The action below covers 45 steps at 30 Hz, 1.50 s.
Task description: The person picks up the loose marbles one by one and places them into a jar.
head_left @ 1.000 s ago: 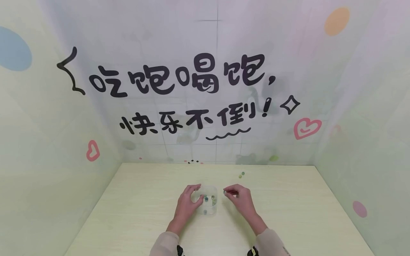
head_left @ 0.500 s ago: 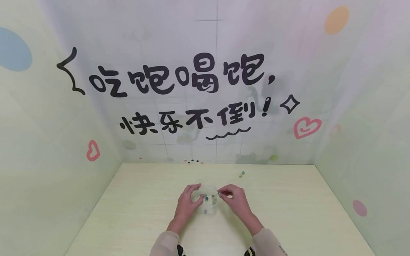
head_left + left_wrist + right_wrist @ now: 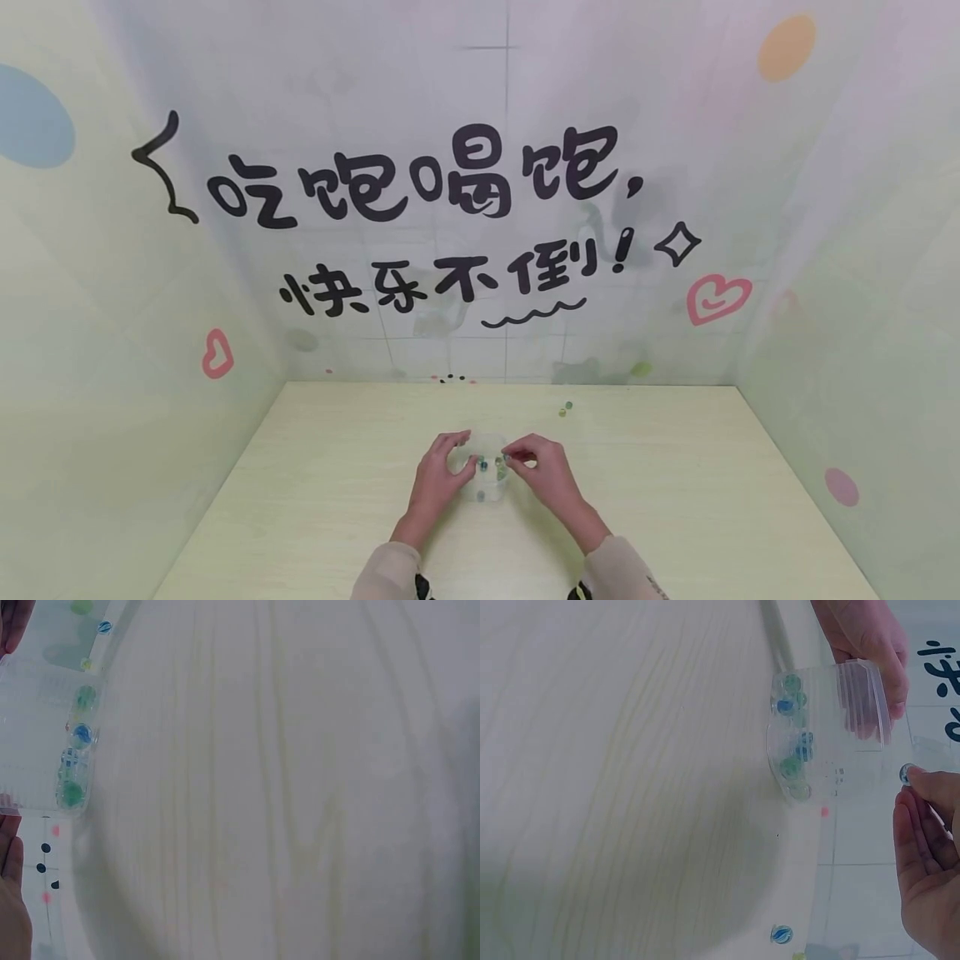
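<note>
A clear plastic box (image 3: 491, 492) stands on the table with several green and blue glass marbles (image 3: 791, 766) on its bottom. My left hand (image 3: 437, 482) curves round the box's left side, its thumb near the front and fingers at the back. Over the box's right rim, my right hand (image 3: 551, 473) pinches a marble (image 3: 905, 774) between thumb and fingertips. In the right wrist view this marble shows apart from the box, level with its upper edge.
Two more marbles lie on the table behind the right hand, one bluish (image 3: 781, 934) and one yellowish (image 3: 562, 412). The pale wooden table (image 3: 315, 492) meets a printed back wall (image 3: 360, 250) and a side wall on each side.
My right hand has moved left, carrying the pinched marble from beside the box to its right rim. The left hand and the box have stayed in place.
</note>
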### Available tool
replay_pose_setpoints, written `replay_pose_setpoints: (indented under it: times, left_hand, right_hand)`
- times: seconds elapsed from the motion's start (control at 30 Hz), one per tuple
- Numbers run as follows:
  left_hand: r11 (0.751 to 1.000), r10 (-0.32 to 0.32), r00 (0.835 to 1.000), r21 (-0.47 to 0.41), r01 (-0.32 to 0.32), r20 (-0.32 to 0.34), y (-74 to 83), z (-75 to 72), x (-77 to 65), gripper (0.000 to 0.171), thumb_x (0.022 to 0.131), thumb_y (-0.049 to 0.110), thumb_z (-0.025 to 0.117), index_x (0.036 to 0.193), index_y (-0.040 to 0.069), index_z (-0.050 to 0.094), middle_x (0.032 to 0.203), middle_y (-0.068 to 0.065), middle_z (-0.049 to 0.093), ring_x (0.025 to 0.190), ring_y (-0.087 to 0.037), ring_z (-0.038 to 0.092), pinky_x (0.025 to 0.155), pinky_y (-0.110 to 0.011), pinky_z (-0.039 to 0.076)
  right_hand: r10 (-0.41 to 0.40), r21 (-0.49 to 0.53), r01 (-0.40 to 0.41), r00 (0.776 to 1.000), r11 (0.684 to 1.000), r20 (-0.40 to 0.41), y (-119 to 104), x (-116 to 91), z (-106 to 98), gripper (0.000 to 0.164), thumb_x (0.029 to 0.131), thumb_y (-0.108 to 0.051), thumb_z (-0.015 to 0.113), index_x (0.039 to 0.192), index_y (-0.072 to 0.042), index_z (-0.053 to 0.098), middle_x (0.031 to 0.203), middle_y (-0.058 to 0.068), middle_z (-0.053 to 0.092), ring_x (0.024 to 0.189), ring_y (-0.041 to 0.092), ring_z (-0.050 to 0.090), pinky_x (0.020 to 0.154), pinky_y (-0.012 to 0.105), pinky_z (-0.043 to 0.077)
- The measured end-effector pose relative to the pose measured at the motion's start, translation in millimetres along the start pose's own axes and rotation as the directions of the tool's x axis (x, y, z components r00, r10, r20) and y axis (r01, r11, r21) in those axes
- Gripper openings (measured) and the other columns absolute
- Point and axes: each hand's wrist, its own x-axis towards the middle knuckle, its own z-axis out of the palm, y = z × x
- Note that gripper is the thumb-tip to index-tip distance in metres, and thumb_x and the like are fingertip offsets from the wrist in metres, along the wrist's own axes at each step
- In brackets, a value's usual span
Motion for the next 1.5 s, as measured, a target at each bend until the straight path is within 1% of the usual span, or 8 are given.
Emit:
replay_pose_setpoints:
  times: [0.17,0.37,0.6,0.77,1.0,1.17,1.4,1.5]
  left_hand:
    - [1.000,-0.007,1.000,-0.007,0.007,0.006,0.0,0.3,0.2,0.042,0.088,0.023,0.074,0.128,0.015,0.065,0.119,-0.001,0.067,0.114,-0.023,0.065,0.099,-0.044,0.055]
    - [1.000,-0.014,1.000,-0.003,0.014,0.010,-0.6,0.5,0.2,0.043,0.088,0.023,0.075,0.128,0.015,0.065,0.119,-0.001,0.067,0.115,-0.024,0.064,0.100,-0.044,0.055]
    - [1.000,0.006,1.000,-0.016,-0.006,-0.005,-2.5,1.1,0.0,0.041,0.088,0.021,0.075,0.127,0.016,0.065,0.118,0.000,0.067,0.112,-0.023,0.065,0.097,-0.045,0.055]
    - [1.000,0.016,1.000,-0.006,-0.016,-0.006,-2.8,1.0,0.1,0.040,0.089,0.023,0.074,0.128,0.015,0.065,0.117,-0.001,0.067,0.112,-0.023,0.065,0.097,-0.045,0.056]
    - [1.000,0.015,1.000,-0.022,-0.015,-0.007,-1.4,0.2,-0.5,0.040,0.089,0.022,0.074,0.127,0.014,0.065,0.116,-0.001,0.067,0.110,-0.022,0.065,0.096,-0.045,0.056]
    - [1.000,0.012,1.000,-0.022,-0.012,-0.005,-0.3,-0.3,-1.0,0.041,0.089,0.022,0.074,0.128,0.015,0.065,0.116,0.000,0.067,0.110,-0.022,0.065,0.096,-0.045,0.056]
    - [1.000,0.007,1.000,-0.020,-0.007,-0.002,0.2,-0.5,-0.7,0.041,0.089,0.022,0.073,0.128,0.014,0.065,0.117,-0.001,0.067,0.111,-0.022,0.065,0.097,-0.045,0.056]
    - [1.000,0.006,1.000,-0.015,-0.006,0.000,0.4,-0.5,-0.8,0.041,0.089,0.022,0.073,0.128,0.014,0.065,0.117,-0.001,0.067,0.111,-0.023,0.065,0.097,-0.045,0.056]
  right_hand:
    - [-0.007,-0.020,0.007,1.000,1.000,-0.014,-2.1,0.2,1.4,0.014,0.085,0.003,0.074,0.095,-0.006,0.076,0.092,0.006,0.074,0.082,0.016,0.069,0.074,0.020,0.060]
    - [0.007,-0.038,-0.008,1.000,0.999,-0.029,-1.3,-1.6,0.9,0.014,0.085,0.001,0.075,0.096,-0.006,0.076,0.093,0.006,0.074,0.082,0.015,0.068,0.074,0.019,0.060]
    - [0.019,-0.029,-0.021,0.999,0.999,-0.049,0.7,-2.3,-1.0,0.014,0.084,0.002,0.075,0.096,-0.005,0.076,0.093,0.007,0.074,0.082,0.016,0.069,0.074,0.018,0.060]
    - [0.027,-0.020,-0.029,0.998,0.999,-0.060,2.8,-3.8,-4.5,0.013,0.084,0.001,0.075,0.096,-0.005,0.076,0.092,0.007,0.074,0.081,0.016,0.070,0.073,0.019,0.060]
    - [0.065,-0.033,-0.067,0.996,0.997,-0.069,12.1,-5.2,-9.6,0.013,0.084,0.001,0.075,0.096,-0.005,0.075,0.093,0.006,0.074,0.082,0.016,0.070,0.074,0.018,0.060]
    - [0.073,-0.045,-0.078,0.993,0.996,-0.090,14.9,-6.2,-15.9,0.013,0.083,0.002,0.075,0.094,-0.005,0.076,0.092,0.007,0.074,0.081,0.017,0.069,0.073,0.021,0.060]
    - [0.111,-0.031,-0.115,0.988,0.993,-0.110,18.9,-6.7,-23.9,0.013,0.083,0.001,0.076,0.095,-0.005,0.075,0.092,0.007,0.074,0.081,0.018,0.069,0.073,0.022,0.060]
    - [0.104,-0.034,-0.109,0.987,0.994,-0.121,22.4,-6.3,-26.5,0.013,0.083,0.002,0.076,0.095,-0.004,0.075,0.093,0.009,0.074,0.082,0.020,0.070,0.074,0.025,0.061]
